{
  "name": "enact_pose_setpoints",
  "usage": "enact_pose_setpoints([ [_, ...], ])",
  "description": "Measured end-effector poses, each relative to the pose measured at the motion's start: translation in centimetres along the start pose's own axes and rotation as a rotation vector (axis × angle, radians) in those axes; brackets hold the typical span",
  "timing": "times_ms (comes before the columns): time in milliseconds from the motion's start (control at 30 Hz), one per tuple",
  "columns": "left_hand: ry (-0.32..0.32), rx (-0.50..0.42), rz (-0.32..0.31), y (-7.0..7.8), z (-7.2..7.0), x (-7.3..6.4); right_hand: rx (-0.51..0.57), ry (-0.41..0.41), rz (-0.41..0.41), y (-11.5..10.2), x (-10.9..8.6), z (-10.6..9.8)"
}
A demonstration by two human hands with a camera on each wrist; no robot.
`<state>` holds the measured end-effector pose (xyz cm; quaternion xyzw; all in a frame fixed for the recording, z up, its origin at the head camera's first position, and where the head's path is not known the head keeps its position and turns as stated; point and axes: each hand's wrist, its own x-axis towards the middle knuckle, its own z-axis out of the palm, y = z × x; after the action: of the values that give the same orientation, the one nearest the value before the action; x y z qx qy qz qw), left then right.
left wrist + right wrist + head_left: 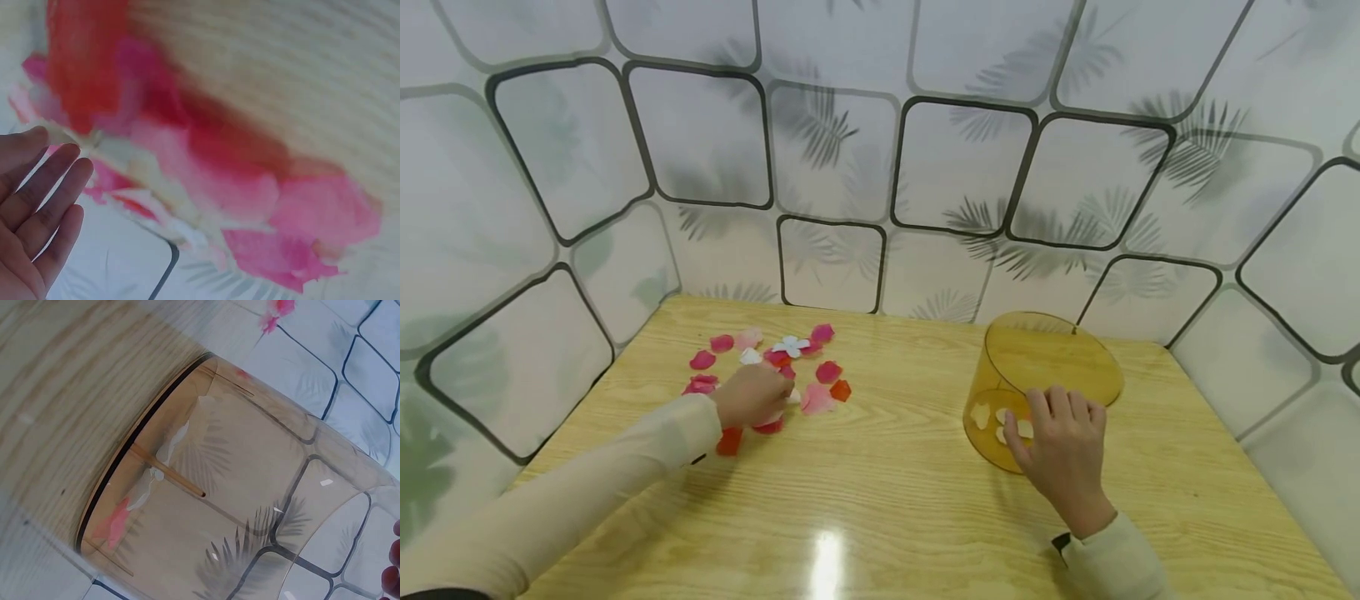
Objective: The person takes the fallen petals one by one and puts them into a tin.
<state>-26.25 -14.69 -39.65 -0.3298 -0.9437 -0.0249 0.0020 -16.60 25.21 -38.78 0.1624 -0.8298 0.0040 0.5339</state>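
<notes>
My left hand (754,395) reaches down among scattered petals at the left of the table. Its thumb and index finger pinch a small white petal (61,134), while the other fingers stay extended. Pink and red petals (219,175) lie around it, blurred close to the left wrist camera. At the right stands a clear amber cylindrical container (981,383), its top uncovered. My right hand (1063,454) grips its near rim; only fingertips show at the edge of the right wrist view. Several white petals (981,415) lie at the container's bottom.
A white flower-shaped piece (791,347) lies among the petals at the back. An orange-red petal (841,390) sits at the pile's right edge. The wooden table (880,467) meets a patterned curtain (835,167) behind and at both sides.
</notes>
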Motion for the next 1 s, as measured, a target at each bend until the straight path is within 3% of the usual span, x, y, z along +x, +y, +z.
enact_pose_setpoints([
  [133,0.024,-0.033,0.002,-0.6,-0.8,0.2,0.003,0.01,-0.006,0.0,0.1,0.1],
  [267,0.087,-0.075,0.04,-0.9,-2.3,0.5,0.002,0.006,-0.003,0.0,0.1,0.0],
  [467,0.109,-0.114,-0.017,0.4,-5.0,2.0,0.003,-0.001,0.0,0.0,0.1,0.0],
  [533,0.133,-0.118,-0.019,1.4,-5.8,2.9,0.003,-0.002,0.002,0.0,0.1,-0.1],
  [633,0.21,-0.11,0.026,3.4,-7.0,4.7,0.0,-0.002,0.005,0.1,0.1,-0.1],
  [800,0.32,-0.075,0.138,8.0,-8.9,8.0,-0.003,-0.003,0.006,0.1,0.0,-0.1],
  [1000,0.375,-0.058,0.272,13.7,-11.0,11.6,-0.007,-0.018,0.002,0.1,0.0,0.0],
])
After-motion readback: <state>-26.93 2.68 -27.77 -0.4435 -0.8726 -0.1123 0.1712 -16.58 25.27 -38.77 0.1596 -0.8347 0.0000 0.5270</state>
